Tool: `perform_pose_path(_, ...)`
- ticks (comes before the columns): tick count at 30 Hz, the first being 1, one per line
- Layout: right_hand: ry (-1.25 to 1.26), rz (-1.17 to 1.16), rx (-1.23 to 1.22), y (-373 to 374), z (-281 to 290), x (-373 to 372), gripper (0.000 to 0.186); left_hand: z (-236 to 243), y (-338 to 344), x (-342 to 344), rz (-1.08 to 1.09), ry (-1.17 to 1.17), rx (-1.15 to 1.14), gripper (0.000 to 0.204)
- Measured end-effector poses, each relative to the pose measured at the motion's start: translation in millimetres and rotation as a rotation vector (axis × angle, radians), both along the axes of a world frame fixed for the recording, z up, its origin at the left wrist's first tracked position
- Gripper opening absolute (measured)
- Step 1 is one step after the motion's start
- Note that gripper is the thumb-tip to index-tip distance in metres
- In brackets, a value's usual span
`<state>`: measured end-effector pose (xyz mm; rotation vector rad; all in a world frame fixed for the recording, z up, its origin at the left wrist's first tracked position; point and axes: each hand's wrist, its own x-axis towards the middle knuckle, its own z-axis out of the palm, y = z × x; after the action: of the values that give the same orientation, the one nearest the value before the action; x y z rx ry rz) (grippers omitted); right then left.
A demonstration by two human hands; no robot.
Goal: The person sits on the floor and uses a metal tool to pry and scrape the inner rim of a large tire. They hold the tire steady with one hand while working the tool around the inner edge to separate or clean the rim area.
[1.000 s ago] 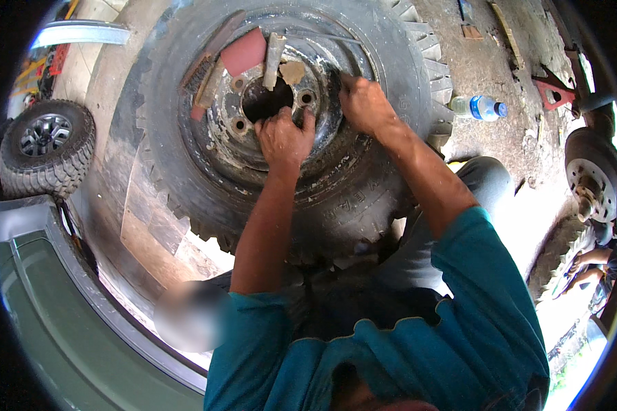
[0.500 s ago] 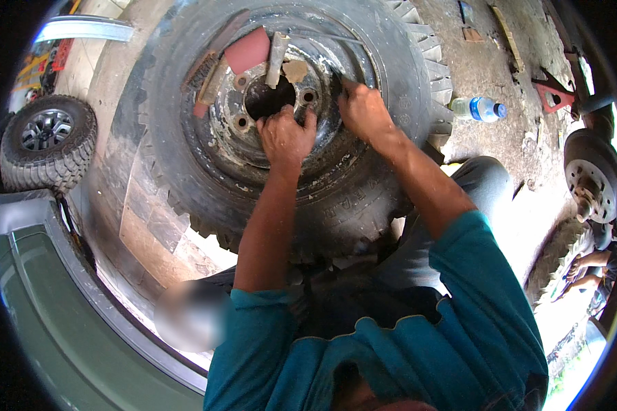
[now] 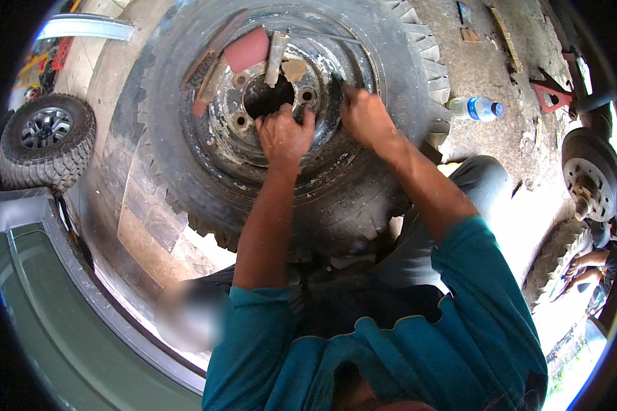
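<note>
A large tyre (image 3: pixel 404 103) lies flat before me, around a scuffed steel wheel (image 3: pixel 223 137) with bolt holes. My left hand (image 3: pixel 283 135) grips the lower edge of the dark centre hole (image 3: pixel 267 92), fingers curled. Right of it, my right hand (image 3: pixel 365 118) is closed on a dark piece against the rim, too hidden to make out. Resting on the wheel's upper part are a red rectangular sheet (image 3: pixel 245 48), a pale tube-like piece (image 3: pixel 276 58), a tan scrap (image 3: pixel 294 69) and, to the left, a brush (image 3: pixel 198 68) with wooden strips.
A smaller wheel (image 3: pixel 48 137) lies left, above a green vehicle panel (image 3: pixel 62 308). A water bottle (image 3: pixel 480 108) lies right of the tyre, near a red metal bracket (image 3: pixel 552 96). A brake disc (image 3: pixel 589 178) is at far right, with another person's hands (image 3: pixel 583 274) below it.
My right hand and forearm have shifted slightly down and right along the rim. My left hand stays at the centre hole, and the things on the wheel look unmoved.
</note>
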<state>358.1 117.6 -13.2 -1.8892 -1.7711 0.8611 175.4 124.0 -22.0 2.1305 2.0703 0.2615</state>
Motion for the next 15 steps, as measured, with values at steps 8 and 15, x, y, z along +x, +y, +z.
perform_pose_path(8,-0.110,0.101,0.041,-2.4,3.9,0.4,0.033,5.6,1.6,2.7,0.001,-0.007,-0.076,0.048)
perform_pose_path(15,-0.073,0.059,-0.009,3.9,10.7,-6.4,0.037,9.4,2.5,2.7,0.007,-0.005,-0.075,0.047)
